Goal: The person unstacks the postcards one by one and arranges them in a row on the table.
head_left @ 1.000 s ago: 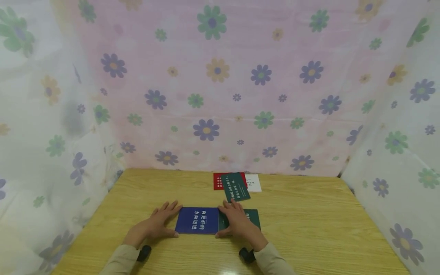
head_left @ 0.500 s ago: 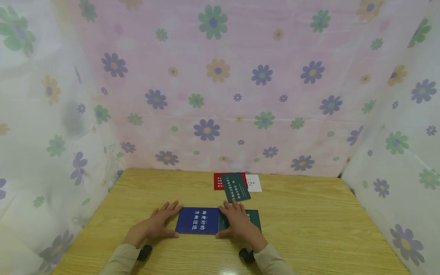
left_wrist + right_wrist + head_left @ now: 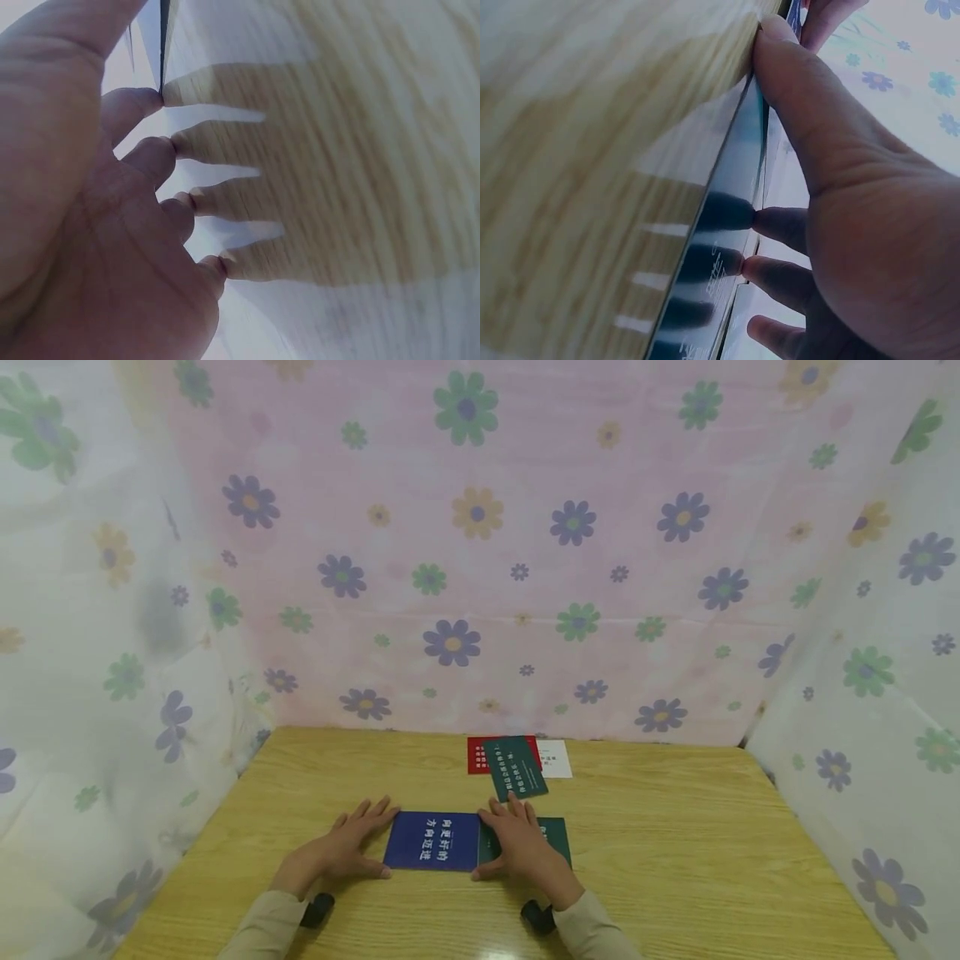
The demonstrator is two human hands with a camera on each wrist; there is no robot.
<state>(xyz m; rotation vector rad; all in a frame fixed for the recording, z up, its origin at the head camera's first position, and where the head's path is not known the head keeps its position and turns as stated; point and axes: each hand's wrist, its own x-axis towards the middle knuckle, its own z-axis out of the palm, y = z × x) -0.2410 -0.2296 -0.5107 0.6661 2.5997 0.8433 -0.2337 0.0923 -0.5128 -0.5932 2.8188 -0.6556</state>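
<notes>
Nothing has visibly moved: left hand [image 3: 335,850] and right hand [image 3: 522,846], fingers loosely spread, bracket the blue card [image 3: 432,841] at nine and three o'clock. Uneven pressure could skew it against the adjoining green card [image 3: 557,837].

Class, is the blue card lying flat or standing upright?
Flat: the blue card lies on the table, printed side up.

Wood-grain tbl [image 3: 675,843] has blue crd [image 3: 432,841], front green crd [image 3: 557,840] & rear red/green/white crds [image 3: 517,767]
</notes>
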